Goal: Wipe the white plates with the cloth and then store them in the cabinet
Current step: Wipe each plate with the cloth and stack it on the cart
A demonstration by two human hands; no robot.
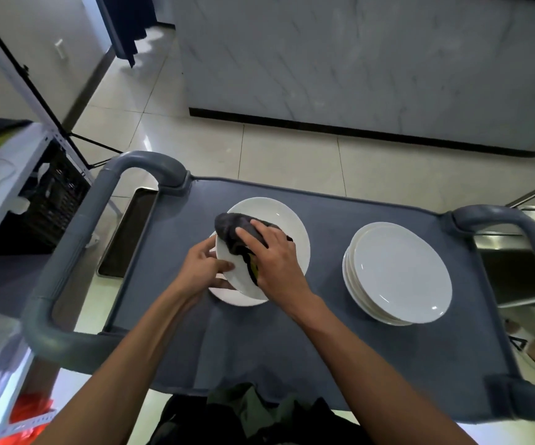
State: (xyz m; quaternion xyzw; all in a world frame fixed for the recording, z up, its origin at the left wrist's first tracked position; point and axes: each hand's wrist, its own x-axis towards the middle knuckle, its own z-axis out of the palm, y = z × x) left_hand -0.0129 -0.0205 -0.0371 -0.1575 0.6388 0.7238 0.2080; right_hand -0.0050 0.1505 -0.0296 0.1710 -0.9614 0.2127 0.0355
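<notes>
A white plate [287, 239] is tilted up above another white plate [240, 298] that lies on the grey cart top [170, 258]. My left hand [203, 266] pinches the tilted plate's near left rim, thumb on its face. My right hand [276, 261] presses a dark cloth [231, 228] with a yellow patch onto the plate's inside, fingers spread over the cloth. To the right on the cart, a stack of several white plates [397, 274] sits flat.
The cart has thick grey handles at left [99, 203] and right [510, 220]. A metal tray [128, 232] lies below on the left. A white shelf unit [0, 187] stands far left, a marble-fronted counter [356, 59] ahead, a steel surface [516, 271] right.
</notes>
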